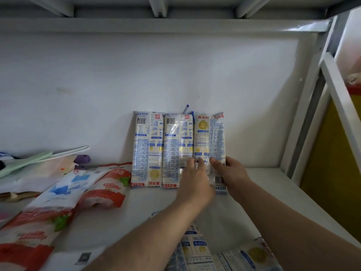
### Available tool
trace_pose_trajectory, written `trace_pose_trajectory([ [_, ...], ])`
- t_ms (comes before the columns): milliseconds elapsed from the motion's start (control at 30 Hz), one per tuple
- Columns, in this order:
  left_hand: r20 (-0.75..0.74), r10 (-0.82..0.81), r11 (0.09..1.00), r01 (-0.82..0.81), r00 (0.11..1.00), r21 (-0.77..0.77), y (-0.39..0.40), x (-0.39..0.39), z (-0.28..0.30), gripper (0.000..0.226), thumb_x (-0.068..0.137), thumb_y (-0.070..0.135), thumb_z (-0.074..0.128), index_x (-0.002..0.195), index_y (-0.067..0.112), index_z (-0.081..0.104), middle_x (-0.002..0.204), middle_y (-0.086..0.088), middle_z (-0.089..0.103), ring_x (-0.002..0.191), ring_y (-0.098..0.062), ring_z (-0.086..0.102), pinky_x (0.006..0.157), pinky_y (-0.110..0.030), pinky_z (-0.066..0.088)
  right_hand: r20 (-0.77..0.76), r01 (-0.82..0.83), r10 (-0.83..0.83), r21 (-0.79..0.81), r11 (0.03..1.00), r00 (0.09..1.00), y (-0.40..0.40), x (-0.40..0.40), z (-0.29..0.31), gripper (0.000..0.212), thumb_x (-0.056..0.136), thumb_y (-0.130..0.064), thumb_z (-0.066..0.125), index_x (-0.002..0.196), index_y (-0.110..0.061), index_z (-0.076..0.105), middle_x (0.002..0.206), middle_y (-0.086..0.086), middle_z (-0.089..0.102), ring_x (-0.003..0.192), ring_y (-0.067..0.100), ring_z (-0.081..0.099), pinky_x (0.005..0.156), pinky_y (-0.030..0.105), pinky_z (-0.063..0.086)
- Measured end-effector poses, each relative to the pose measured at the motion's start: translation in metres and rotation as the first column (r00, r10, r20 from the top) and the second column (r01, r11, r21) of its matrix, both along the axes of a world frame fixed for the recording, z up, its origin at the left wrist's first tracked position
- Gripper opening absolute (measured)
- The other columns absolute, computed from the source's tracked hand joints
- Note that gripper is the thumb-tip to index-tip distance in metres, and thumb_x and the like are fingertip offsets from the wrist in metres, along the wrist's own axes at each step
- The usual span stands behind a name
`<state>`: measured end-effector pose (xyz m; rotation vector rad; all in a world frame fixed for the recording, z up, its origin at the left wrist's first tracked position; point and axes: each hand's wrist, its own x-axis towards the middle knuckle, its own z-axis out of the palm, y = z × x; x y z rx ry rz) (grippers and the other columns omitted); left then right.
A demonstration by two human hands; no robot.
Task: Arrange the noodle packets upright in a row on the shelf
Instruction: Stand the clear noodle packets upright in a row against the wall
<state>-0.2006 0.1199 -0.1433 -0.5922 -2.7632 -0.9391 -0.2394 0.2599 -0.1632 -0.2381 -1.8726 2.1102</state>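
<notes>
Head view: three noodle packets stand on end against the back wall (175, 75) of the shelf (263, 184). The left packet (147, 149) and middle packet (176, 149) touch side by side. The right packet (210, 141) is pinched low down between both hands: the left hand (195, 182) has its fingers curled on the packet's left edge, overlapping the middle packet, and the right hand (228, 173) is closed round its right edge.

Likely risk: the packets are tall, narrow and only lean on the wall, so on release the right packet may slide out at its foot or tip rightward; a nudge from the left hand could topple the middle one.

Bare shelf lies to the right up to the side frame (304, 106). Red-and-white bags (109, 188) crowd the left, and more packets (197, 249) lie flat at the front edge beneath the forearms.
</notes>
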Motion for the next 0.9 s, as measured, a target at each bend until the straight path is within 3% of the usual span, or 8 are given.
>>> trace_pose_trajectory([
  [367, 0.020, 0.016, 0.999, -0.016, 1.000, -0.032, 0.009, -0.011, -0.005, 0.084, 0.093, 0.016, 0.061, 0.160, 0.013, 0.009, 0.154, -0.003, 0.007, 0.142, -0.027, 0.021, 0.114, -0.032, 0.031, -0.001, 0.056, -0.056, 0.081, 0.995, 0.998, 0.001, -0.009, 0.002, 0.020, 0.091, -0.019, 0.075, 0.108, -0.008, 0.075, 0.092, 0.011, 0.080, 0.085, 0.030, 0.078, 0.067, 0.037, 0.064],
  [533, 0.074, 0.009, 0.999, -0.007, 0.997, -0.032, 0.006, -0.012, -0.008, 0.090, 0.093, 0.015, 0.061, 0.160, 0.021, 0.002, 0.147, -0.004, 0.013, 0.136, -0.025, 0.029, 0.108, -0.031, 0.038, 0.053, 0.093, -0.101, 0.145, 0.985, 0.993, 0.002, -0.007, 0.005, 0.036, 0.086, -0.029, 0.080, 0.112, -0.006, 0.070, 0.094, 0.011, 0.078, 0.081, 0.027, 0.077, 0.065, 0.035, 0.063],
  [667, 0.145, -0.024, 0.998, 0.016, 0.989, 0.061, -0.007, -0.013, 0.004, 0.079, 0.094, 0.015, 0.060, 0.159, 0.024, 0.017, 0.143, 0.000, 0.024, 0.124, -0.020, 0.045, 0.103, -0.032, 0.047, 0.151, 0.127, -0.153, 0.169, 0.977, 0.977, 0.002, -0.002, 0.013, 0.069, 0.078, -0.039, 0.086, 0.130, -0.006, 0.055, 0.112, 0.015, 0.072, 0.094, 0.028, 0.073, 0.081, 0.043, 0.062],
  [800, 0.158, -0.029, 0.986, 0.002, 0.987, 0.166, -0.024, -0.005, 0.014, 0.065, 0.094, 0.009, 0.059, 0.154, 0.020, 0.035, 0.148, 0.001, 0.033, 0.105, -0.013, 0.058, 0.088, -0.029, 0.054, 0.147, 0.124, -0.171, 0.284, 0.951, 0.974, -0.001, 0.014, 0.025, 0.070, 0.086, -0.035, 0.080, 0.140, -0.004, 0.048, 0.115, 0.009, 0.068, 0.096, 0.024, 0.068, 0.081, 0.039, 0.056],
  [900, 0.112, 0.021, 0.980, -0.043, 0.993, 0.192, -0.038, 0.005, 0.018, 0.056, 0.093, 0.009, 0.060, 0.146, 0.021, 0.048, 0.143, 0.000, 0.044, 0.085, -0.001, 0.055, 0.072, -0.017, 0.052, 0.147, 0.135, -0.213, 0.415, 0.900, 0.966, -0.004, 0.030, 0.032, 0.066, 0.093, -0.032, 0.072, 0.145, -0.005, 0.043, 0.123, 0.011, 0.061, 0.097, 0.022, 0.061, 0.080, 0.035, 0.048],
])
